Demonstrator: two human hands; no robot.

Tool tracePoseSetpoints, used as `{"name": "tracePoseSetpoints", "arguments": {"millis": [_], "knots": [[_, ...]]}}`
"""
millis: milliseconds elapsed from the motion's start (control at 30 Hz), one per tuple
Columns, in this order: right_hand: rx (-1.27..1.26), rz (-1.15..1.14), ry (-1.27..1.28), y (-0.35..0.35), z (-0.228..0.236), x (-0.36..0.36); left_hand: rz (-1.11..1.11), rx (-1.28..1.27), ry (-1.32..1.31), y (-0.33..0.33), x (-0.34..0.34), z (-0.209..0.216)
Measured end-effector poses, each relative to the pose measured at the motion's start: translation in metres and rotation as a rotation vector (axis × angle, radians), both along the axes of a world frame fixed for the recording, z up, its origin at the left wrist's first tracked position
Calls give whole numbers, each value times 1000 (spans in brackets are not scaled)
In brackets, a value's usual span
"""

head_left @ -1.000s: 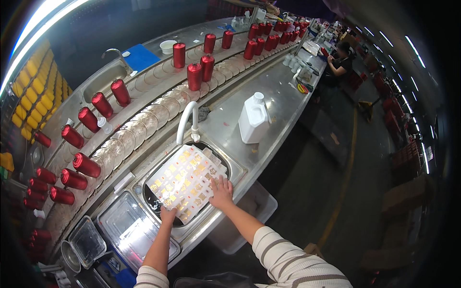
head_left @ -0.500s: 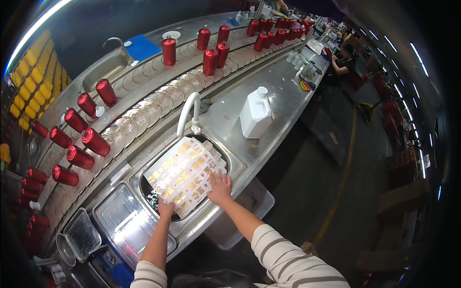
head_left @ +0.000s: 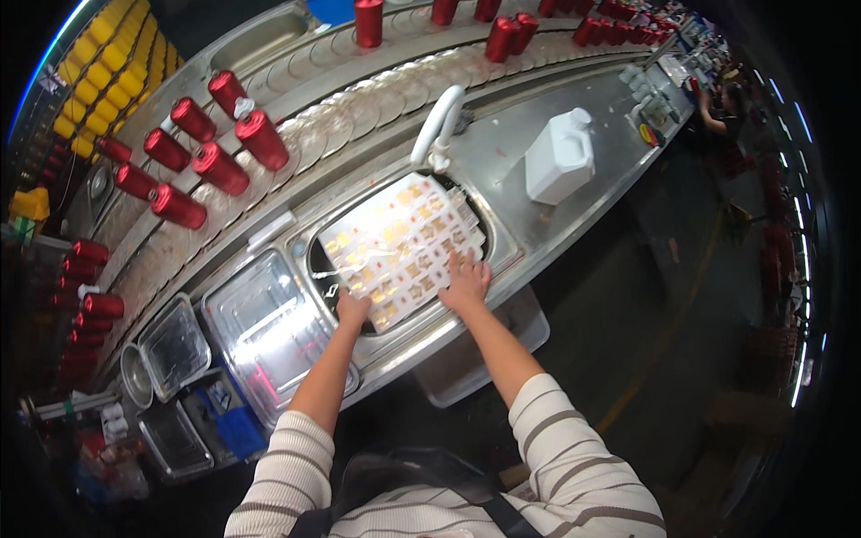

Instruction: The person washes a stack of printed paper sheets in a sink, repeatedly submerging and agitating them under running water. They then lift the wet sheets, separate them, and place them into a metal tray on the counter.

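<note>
White sheets (head_left: 395, 247) printed with rows of gold and small red designs lie stacked over a steel sink basin (head_left: 505, 240) in front of me. My left hand (head_left: 353, 309) is closed at the near left edge of the sheets; some of its fingers are hidden. At the near right edge, my right hand (head_left: 466, 282) rests on the sheets with its fingers stretched out and apart. Behind the sink stands a curved white faucet (head_left: 438, 125). A crumpled clear strip (head_left: 345, 272) shows at the left of the sheets.
A white jug (head_left: 560, 160) stands on the metal counter to the right. Red bottles (head_left: 262, 141) line the conveyor (head_left: 327, 121) beyond the sink. Left of the basin lies a clear plastic tray (head_left: 265, 314). A translucent bin (head_left: 484, 359) sits below the counter's edge. Another person (head_left: 728, 112) works far right.
My view has shifted, so the sink and sheets appear higher and farther right. Both hands keep about the same places on the sheets.
</note>
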State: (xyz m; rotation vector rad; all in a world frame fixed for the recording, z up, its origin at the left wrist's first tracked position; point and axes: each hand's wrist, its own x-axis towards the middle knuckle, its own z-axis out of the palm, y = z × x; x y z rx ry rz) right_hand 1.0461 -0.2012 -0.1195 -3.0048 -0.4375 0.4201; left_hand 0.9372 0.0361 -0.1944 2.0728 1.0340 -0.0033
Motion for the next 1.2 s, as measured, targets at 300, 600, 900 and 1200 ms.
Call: {"name": "tracePoseSetpoints", "arguments": {"millis": [300, 600, 900, 1200], "knots": [[-56, -16, 1, -2, -4, 0, 46, -177, 42, -8, 5, 22], [-80, 1, 15, 1, -7, 3, 15, -87, 27, -2, 5, 8], [-73, -5, -37, -4, -10, 0, 118, -332, 157, -13, 14, 41], [-105, -10, -5, 1, -6, 1, 49, -129, 103, -9, 8, 15]]}}
